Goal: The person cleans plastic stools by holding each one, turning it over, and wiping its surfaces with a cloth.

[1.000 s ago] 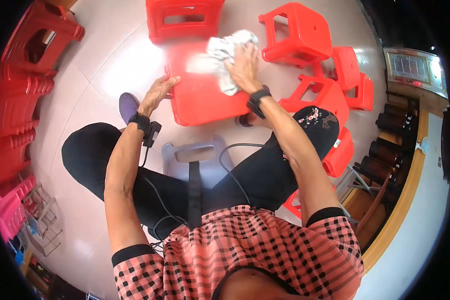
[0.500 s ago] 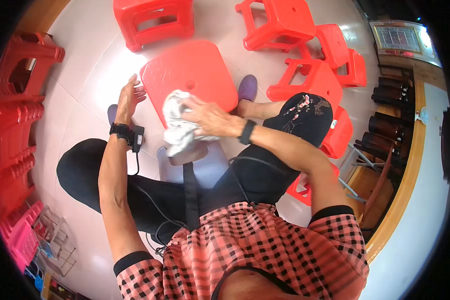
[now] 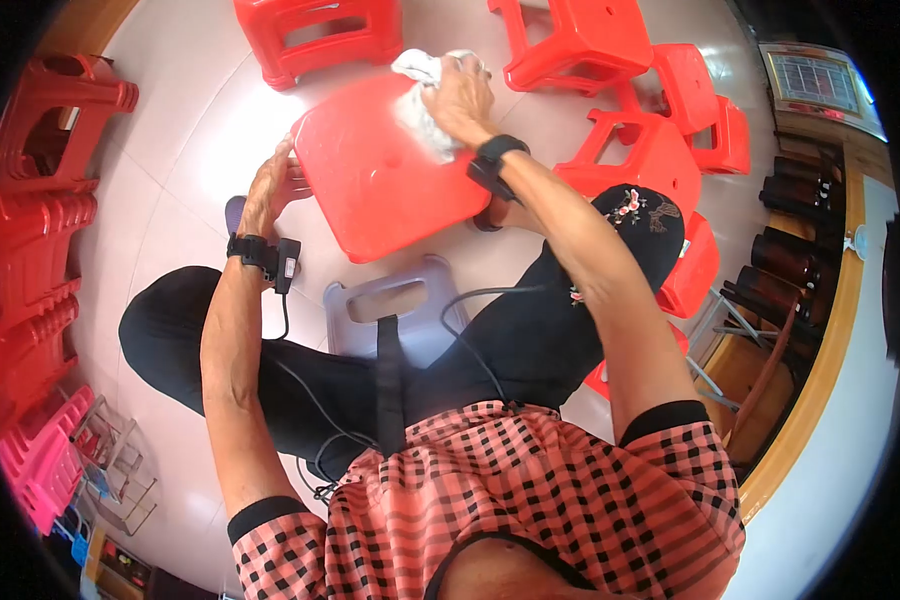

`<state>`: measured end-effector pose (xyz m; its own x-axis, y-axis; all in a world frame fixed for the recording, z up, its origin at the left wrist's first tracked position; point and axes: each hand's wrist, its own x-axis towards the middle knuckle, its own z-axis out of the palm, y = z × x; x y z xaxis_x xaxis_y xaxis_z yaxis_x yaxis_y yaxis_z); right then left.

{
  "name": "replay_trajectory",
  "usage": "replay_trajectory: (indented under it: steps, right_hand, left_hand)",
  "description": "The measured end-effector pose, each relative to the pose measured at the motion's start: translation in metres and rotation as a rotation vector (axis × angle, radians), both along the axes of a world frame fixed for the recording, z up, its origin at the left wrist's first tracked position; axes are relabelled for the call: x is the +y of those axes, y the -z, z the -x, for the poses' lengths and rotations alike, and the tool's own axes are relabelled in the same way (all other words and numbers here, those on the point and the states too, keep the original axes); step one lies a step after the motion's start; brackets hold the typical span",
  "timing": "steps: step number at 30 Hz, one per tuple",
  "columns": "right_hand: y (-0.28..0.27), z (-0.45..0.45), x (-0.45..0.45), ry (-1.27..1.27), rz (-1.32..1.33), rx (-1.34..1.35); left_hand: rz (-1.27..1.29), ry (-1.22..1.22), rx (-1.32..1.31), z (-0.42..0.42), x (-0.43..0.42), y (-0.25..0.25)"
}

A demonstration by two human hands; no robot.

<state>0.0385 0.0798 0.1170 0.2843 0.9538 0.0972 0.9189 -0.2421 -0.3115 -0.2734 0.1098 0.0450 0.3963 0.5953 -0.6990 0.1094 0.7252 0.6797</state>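
A red stool (image 3: 380, 185) stands in front of me, its square top facing up. My right hand (image 3: 460, 100) is closed on a white cloth (image 3: 422, 118) at the far right edge of that top; part of the cloth is smeared by motion. Against the stool's left edge rests my left hand (image 3: 273, 188), fingers extended and partly hidden by the rim, with nothing seen in it. Both wrists wear black bands, and a small black box hangs at the left one.
A grey stool (image 3: 400, 315) is between my legs. Several red stools (image 3: 595, 40) stand at the right, another red stool (image 3: 320, 35) ahead. Stacked red stools (image 3: 30, 250) line the left side, with pink ones (image 3: 50, 460) below. Dark rolled objects (image 3: 785, 255) fill a shelf at the right.
My right hand and the cloth have moved from the stool's near left edge to its far right. The left hand has come against the left edge, and the stool has shifted slightly.
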Motion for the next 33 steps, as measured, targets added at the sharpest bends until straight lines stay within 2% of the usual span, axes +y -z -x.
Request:
replay_trajectory:
  steps: [3, 4, 5, 7, 8, 10, 11, 14, 16, 19, 21, 22, 23, 24, 25, 27, 30, 31, 32, 33]
  right_hand:
    - [0.006, 0.039, 0.015, -0.169, -0.121, -0.014]
    - [0.003, 0.056, 0.011, -0.260, -0.089, 0.017]
    - [0.016, 0.070, 0.014, -0.401, -0.228, -0.033]
    - [0.028, 0.102, 0.005, -0.484, -0.226, 0.223]
    - [0.001, 0.110, -0.014, -0.533, -0.226, 0.156]
    - [-0.005, 0.120, -0.042, -0.582, -0.130, 0.181]
    - [-0.007, 0.118, -0.056, -0.651, -0.047, 0.202]
    - [-0.020, 0.083, -0.085, -0.797, 0.145, 0.269]
    - [-0.030, 0.055, -0.093, -0.809, 0.195, 0.317]
    - [-0.039, 0.010, -0.087, -0.610, -0.010, 0.504]
    - [-0.040, -0.017, -0.082, -0.326, -0.132, 0.647]
    - [-0.060, -0.022, -0.079, -0.178, -0.149, 0.771]
    - [-0.071, -0.030, -0.075, -0.121, -0.240, 0.804]
    - [-0.080, -0.036, -0.071, -0.060, -0.332, 0.836]
    - [-0.092, -0.038, -0.070, -0.056, -0.337, 0.819]
    - [-0.115, -0.041, -0.070, -0.042, -0.342, 0.786]
    - [-0.139, -0.022, -0.080, -0.364, -0.236, 0.755]
    - [-0.144, -0.012, -0.081, -0.516, -0.257, 0.650]
    - [-0.146, -0.001, -0.079, -0.666, -0.275, 0.541]
    - [-0.146, 0.006, -0.077, -0.668, -0.273, 0.486]
  left_hand:
    - [0.048, 0.009, -0.058, 0.003, 0.004, 0.009]
    - [0.066, 0.005, -0.075, 0.002, 0.005, 0.010]
    - [0.077, -0.037, -0.092, 0.001, 0.004, 0.012]
    - [0.094, -0.124, -0.132, -0.005, -0.002, 0.010]
    - [0.094, -0.168, -0.174, -0.014, -0.006, -0.001]
    - [0.097, -0.255, -0.260, -0.036, -0.014, -0.028]
    - [0.150, -0.316, -0.336, -0.022, -0.010, 0.010]
    - [0.298, -0.268, -0.408, -0.022, -0.008, 0.026]
    - [0.210, -0.262, -0.370, -0.039, -0.012, 0.000]
    - [0.076, -0.306, -0.355, -0.065, -0.017, -0.029]
    - [-0.013, -0.304, -0.298, -0.074, -0.018, -0.049]
    - [-0.059, -0.306, -0.268, -0.077, -0.020, -0.064]
    - [-0.022, -0.312, -0.208, -0.080, -0.024, -0.080]
    - [-0.095, -0.263, -0.159, -0.076, -0.021, -0.069]
    - [-0.167, -0.212, -0.109, -0.068, -0.018, -0.045]
    - [-0.268, -0.186, -0.085, -0.073, -0.021, -0.047]
    - [-0.298, -0.196, -0.161, -0.096, -0.052, -0.115]
    - [-0.358, 0.085, -0.085, -0.086, -0.053, -0.135]
    - [-0.492, 0.115, -0.157, -0.086, -0.061, -0.131]
    - [-0.624, 0.141, -0.228, -0.086, -0.069, -0.120]
